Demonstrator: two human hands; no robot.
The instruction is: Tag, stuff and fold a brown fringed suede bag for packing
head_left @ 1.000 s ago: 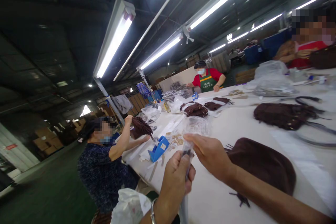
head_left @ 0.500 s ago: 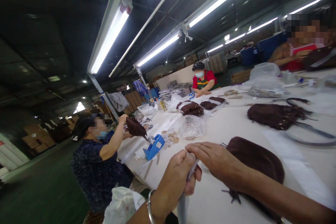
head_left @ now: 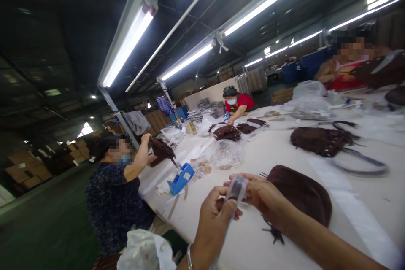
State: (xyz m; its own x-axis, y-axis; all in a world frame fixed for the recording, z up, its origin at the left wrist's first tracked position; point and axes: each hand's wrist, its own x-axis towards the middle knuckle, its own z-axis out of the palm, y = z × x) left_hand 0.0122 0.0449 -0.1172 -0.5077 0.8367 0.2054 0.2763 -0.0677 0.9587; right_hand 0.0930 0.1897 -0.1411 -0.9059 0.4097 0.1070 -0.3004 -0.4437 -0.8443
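Observation:
My left hand is closed round a long, dark strap wrapped in translucent plastic film, which runs down past my wrist. At its upper end the fingers of my right hand pinch the film. A dark brown bag lies flat on the table beneath and beyond my right forearm, with a tassel at its near side. The forearm hides part of that bag.
A blue tape dispenser stands near the table's left edge, beside paper tags and a clear plastic bag. Farther back lie several brown bags. Co-workers sit left, at the back and right. A white plastic bag hangs low at front.
My right hand has turned from lying over the strap's end to pinching the film there. More of the wrapped end shows. The view has shifted slightly. The co-worker at the back reaches toward brown bags.

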